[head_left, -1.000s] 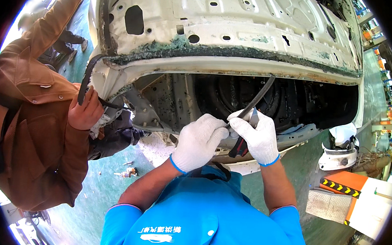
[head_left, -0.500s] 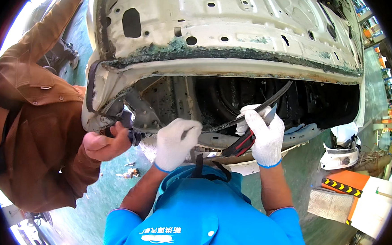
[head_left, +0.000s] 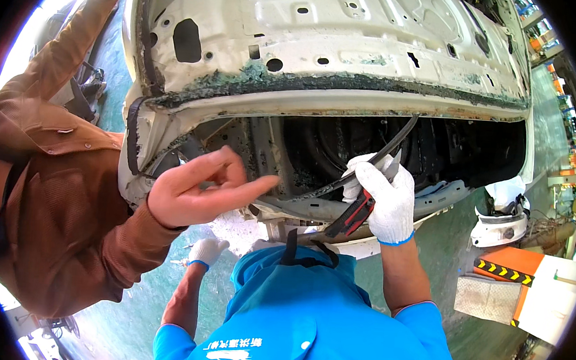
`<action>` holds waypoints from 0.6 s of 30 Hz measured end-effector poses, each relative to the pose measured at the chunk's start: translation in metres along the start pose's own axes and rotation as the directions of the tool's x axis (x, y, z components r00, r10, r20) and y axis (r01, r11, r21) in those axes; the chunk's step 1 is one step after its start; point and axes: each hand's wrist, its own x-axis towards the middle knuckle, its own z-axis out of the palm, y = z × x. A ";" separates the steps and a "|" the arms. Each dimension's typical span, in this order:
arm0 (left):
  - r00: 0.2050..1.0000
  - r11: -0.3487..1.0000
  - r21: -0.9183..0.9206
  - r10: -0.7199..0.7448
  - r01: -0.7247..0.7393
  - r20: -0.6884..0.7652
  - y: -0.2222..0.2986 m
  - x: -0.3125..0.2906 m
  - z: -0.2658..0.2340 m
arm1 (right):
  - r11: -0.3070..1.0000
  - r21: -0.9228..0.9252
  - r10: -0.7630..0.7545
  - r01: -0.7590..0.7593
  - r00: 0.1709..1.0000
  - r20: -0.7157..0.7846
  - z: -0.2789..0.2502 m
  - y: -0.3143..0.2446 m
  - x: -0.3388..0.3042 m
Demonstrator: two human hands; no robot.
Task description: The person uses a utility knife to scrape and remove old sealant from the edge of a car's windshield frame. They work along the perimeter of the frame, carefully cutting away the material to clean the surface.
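While the right hand (head_left: 385,194) clasps black strip (head_left: 397,140) and knife (head_left: 353,216), the left hand (head_left: 208,251) — grip unclear — hangs apart

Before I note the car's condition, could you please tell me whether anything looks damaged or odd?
A ragged dark and green band crosses the white panel above the opening, unlike the panel's smoother surface. The black strip looks out of place, slanting across the opening in the right hand instead of following its edge.
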 end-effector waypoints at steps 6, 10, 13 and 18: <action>0.958 0.955 0.080 -0.285 0.285 -0.006 -0.033 0.004 0.055 | 0.999 -0.028 -0.024 0.024 1.000 0.011 -0.001 -0.002 0.001; 0.999 0.995 -0.092 -0.034 0.032 -0.019 0.018 -0.009 -0.009 | 1.000 0.003 -0.012 0.012 1.000 0.027 0.001 -0.006 -0.004; 0.934 0.757 -0.548 0.268 -0.355 -0.235 0.109 -0.050 -0.126 | 1.000 0.000 0.010 -0.010 1.000 0.017 0.003 -0.008 -0.006; 0.734 0.519 -0.551 0.255 -0.653 -0.629 0.213 -0.106 -0.237 | 0.998 -0.069 0.020 -0.014 0.995 0.097 0.009 -0.009 -0.007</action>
